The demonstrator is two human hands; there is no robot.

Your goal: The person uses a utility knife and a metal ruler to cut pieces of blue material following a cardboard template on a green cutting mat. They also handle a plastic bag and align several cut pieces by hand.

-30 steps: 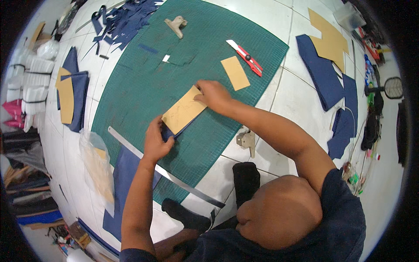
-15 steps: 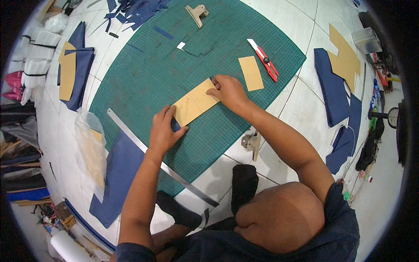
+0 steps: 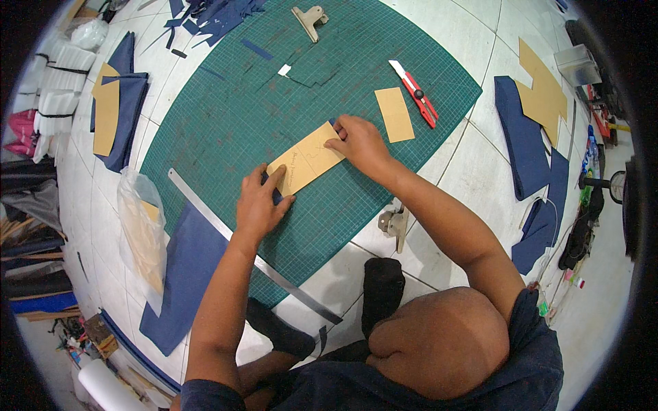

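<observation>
A tan rectangular card template [image 3: 306,159] with pencil marks lies slanted on the green cutting mat [image 3: 226,130], with dark blue fabric peeping out at both ends. My left hand [image 3: 262,203] grips its left end, index finger on top and thumb at the lower corner. My right hand [image 3: 358,144] pinches the upper right end, thumb over the card and fingers curled at the blue edge. Most of the fabric beneath is hidden. Right of these, a smaller tan card [image 3: 395,115] rests beside a red utility knife [image 3: 416,96] with its blade out.
A steel ruler [image 3: 226,229] crosses the mat's lower left edge over blue fabric [image 3: 179,274]. Metal bulldog clips [image 3: 310,24] sit at the far edge and near my knee. Blue fabric pieces [image 3: 517,137] with card templates flank the mat; scraps [image 3: 219,20] lie far left.
My left index finger has shifted onto the card's face, and the left fingers have spread a little. The right hand and the card have hardly moved.
</observation>
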